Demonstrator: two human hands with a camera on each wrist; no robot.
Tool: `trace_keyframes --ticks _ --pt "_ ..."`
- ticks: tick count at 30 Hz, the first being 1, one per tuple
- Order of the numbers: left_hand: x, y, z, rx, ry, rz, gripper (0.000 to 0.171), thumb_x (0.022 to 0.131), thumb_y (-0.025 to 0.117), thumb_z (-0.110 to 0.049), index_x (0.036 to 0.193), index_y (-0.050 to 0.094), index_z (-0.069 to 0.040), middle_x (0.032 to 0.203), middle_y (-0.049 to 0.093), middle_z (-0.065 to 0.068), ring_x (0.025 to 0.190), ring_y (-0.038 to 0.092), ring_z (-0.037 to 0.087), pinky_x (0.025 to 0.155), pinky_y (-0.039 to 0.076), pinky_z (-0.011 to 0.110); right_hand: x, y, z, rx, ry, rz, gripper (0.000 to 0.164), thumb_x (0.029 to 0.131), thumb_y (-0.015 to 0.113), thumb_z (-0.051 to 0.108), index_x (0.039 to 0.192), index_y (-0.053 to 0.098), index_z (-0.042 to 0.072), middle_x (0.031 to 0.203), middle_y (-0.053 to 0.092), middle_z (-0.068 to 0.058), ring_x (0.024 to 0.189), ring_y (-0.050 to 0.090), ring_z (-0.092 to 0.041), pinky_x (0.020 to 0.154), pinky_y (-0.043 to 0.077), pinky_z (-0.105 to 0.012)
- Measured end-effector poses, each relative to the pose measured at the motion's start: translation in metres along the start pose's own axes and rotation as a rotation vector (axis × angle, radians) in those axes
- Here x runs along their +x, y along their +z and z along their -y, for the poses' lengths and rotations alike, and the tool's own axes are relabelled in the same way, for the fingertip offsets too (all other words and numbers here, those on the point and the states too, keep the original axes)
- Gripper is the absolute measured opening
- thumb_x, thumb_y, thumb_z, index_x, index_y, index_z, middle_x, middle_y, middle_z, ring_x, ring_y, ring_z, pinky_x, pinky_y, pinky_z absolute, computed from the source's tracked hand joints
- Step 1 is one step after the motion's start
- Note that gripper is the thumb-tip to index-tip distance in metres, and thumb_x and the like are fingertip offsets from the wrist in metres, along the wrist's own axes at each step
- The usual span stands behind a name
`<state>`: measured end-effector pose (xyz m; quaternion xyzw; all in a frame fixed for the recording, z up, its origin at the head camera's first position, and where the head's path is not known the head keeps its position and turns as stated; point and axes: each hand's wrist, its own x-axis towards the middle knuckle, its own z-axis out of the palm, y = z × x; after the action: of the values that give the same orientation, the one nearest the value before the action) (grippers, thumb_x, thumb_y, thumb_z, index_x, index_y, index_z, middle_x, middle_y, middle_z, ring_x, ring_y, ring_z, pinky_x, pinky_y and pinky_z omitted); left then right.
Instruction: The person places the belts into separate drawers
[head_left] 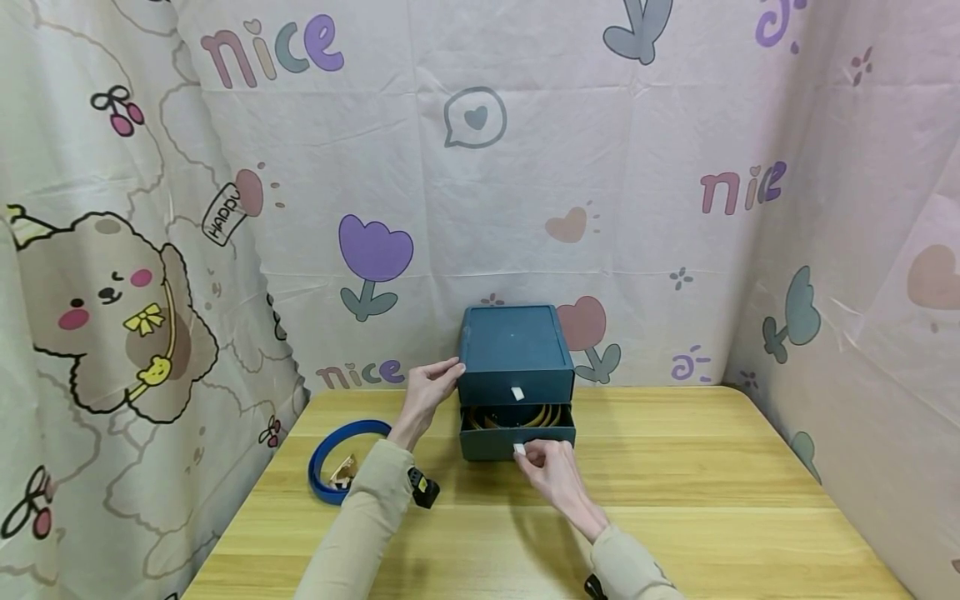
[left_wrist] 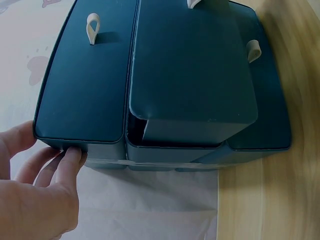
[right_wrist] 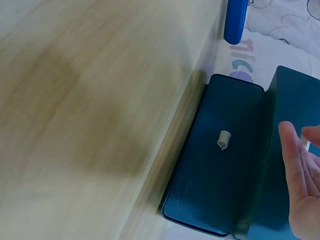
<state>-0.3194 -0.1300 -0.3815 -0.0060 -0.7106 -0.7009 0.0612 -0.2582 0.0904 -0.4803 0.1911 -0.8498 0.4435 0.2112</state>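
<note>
My right hand (head_left: 553,473) bends its fingers, pinching one white tab (head_left: 519,449) on the middle drawer (head_left: 486,445) of three. One blue ring (head_left: 317,467) lies left of the box (head_left: 515,340), on the table (head_left: 712,475). My left hand (head_left: 425,397) grips the box's top left edge.

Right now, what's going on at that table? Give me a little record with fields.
Main thing: teal drawer box, middle drawer pulled out
Inside that drawer: gold-toned rings
Left hand: grips the box's upper front corner
Right hand: pinches the middle drawer's white tab
Wooden table: blue band left of the box, small gold-toned item within its loop
</note>
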Motion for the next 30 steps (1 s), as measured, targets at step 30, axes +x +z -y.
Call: trace_keyframes --ticks 30 --pt "0.000 0.000 0.000 -0.008 -0.002 -0.019 0.037 0.095 0.069 -0.013 0.128 0.067 0.003 0.130 0.067 0.022 0.105 0.067 0.010 0.102 0.053 0.037 0.013 0.007 -0.008 0.011 0.056 0.022 0.010 0.088 0.074 0.007 0.079 0.077 0.004 0.067 0.074 -0.008 0.053 0.054 0.004 0.050 0.042 -0.015"
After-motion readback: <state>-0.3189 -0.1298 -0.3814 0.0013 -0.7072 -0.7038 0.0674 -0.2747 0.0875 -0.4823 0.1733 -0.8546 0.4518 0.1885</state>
